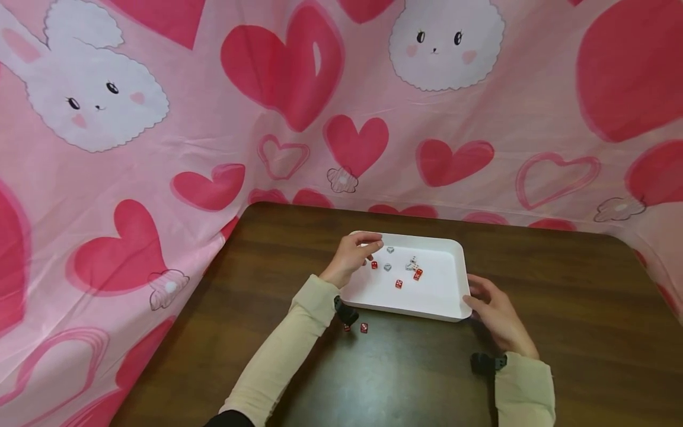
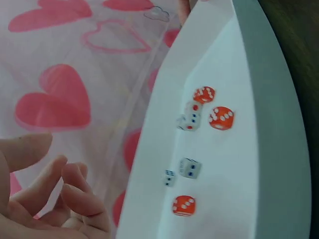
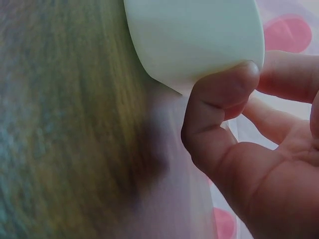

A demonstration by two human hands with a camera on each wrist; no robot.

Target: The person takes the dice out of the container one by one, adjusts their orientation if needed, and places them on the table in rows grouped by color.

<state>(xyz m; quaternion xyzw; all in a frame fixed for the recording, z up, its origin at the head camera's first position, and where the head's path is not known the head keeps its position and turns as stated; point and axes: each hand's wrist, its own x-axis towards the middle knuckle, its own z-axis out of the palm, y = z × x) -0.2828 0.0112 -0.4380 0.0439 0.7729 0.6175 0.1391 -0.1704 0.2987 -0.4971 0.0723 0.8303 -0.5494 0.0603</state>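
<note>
A white tray (image 1: 453, 302) lies on the dark wooden table (image 1: 560, 296). Inside it are several small dice, among them a red die (image 2: 221, 118) and a white die (image 2: 190, 168). My left hand (image 1: 370, 249) hovers over the tray's far left corner, its fingers loosely curled and nothing visible between them; in the left wrist view the left hand (image 2: 60, 174) is at the lower left, beside the tray rim (image 2: 149, 164). My right hand (image 1: 472, 296) holds the tray's near right corner. In the right wrist view its thumb (image 3: 224, 94) presses on the tray's outer wall (image 3: 194, 40).
One red die (image 1: 364, 327) lies on the table just in front of the tray's near left corner, with another small red piece (image 1: 347, 327) beside it under my left wrist. A pink cloth with hearts and bunnies (image 1: 160, 148) hangs behind and to the left.
</note>
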